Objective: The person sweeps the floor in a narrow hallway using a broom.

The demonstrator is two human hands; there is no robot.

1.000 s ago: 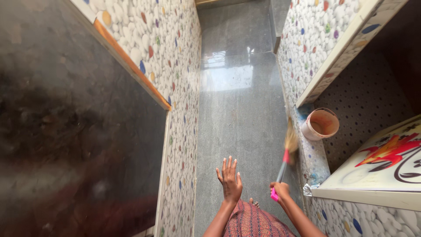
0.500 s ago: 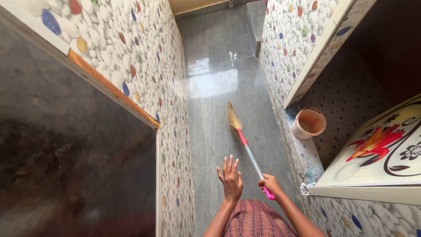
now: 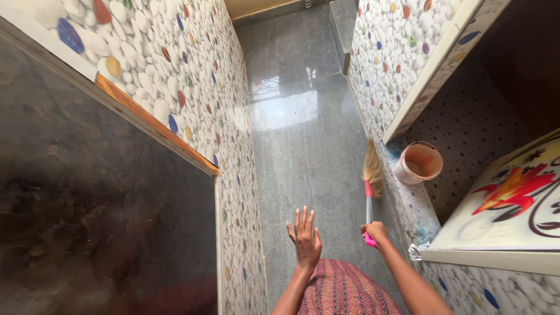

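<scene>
Down at about five o'clock in the head view, the right hand (image 3: 375,231) is clamped around the pink grip of a short broom (image 3: 369,185), fingers wrapped tight on the handle's lower end. Its long axis runs nearly straight up the frame, toward twelve o'clock: the pink end sits in the fist, a pale shaft rises from it, a red collar follows, and the straw-coloured bristles fan out at the far tip, resting on the grey polished floor (image 3: 297,122) just beside the pebble-patterned wall (image 3: 389,64) on the right. At six o'clock the left hand (image 3: 304,237) is held flat and empty above the floor, fingers spread apart and pointing away toward twelve, touching nothing. A patterned maroon garment (image 3: 341,291) shows between the two forearms at the bottom edge. At three o'clock from the bristles, a round pale bucket (image 3: 419,163) with an orange-stained inside stands on a dotted dark floor inside an opening in that wall. Lower, around four o'clock, lies a white panel (image 3: 501,204) bearing a red and yellow flower design with dark curling lines. Filling the nine o'clock side is a dark mottled slab (image 3: 99,221) edged by an orange strip.
</scene>
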